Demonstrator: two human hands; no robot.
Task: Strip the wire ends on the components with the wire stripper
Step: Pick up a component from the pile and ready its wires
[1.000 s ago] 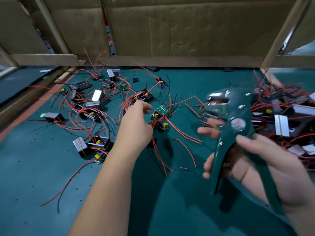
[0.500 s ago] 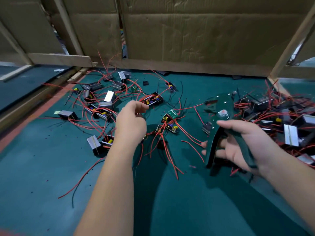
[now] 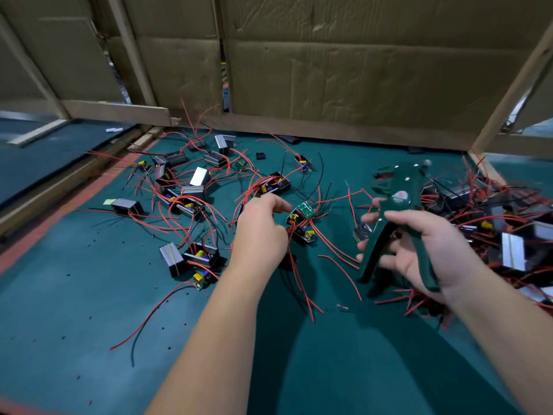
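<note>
My right hand [image 3: 425,247] grips the handles of the dark green wire stripper [image 3: 398,190], held above the mat with its jaws pointing away from me. My left hand [image 3: 260,226] is at mid-table with curled fingers, right beside a small green circuit board [image 3: 305,209] and a second board [image 3: 306,236] with red wires [image 3: 332,250]. Some of these wires run under its palm; whether the fingers grip them is hidden. More components with red and black wires [image 3: 191,202] lie scattered to the left.
A tangled heap of components and red wires [image 3: 508,232] fills the right side of the green mat [image 3: 89,295]. Cardboard walls [image 3: 359,79] and wooden strips close off the back. Tiny insulation scraps dot the mat.
My right hand has lowered the wire stripper and moved it away from the camera. My left hand stays by the green board, fingers more curled. The view has shifted.
</note>
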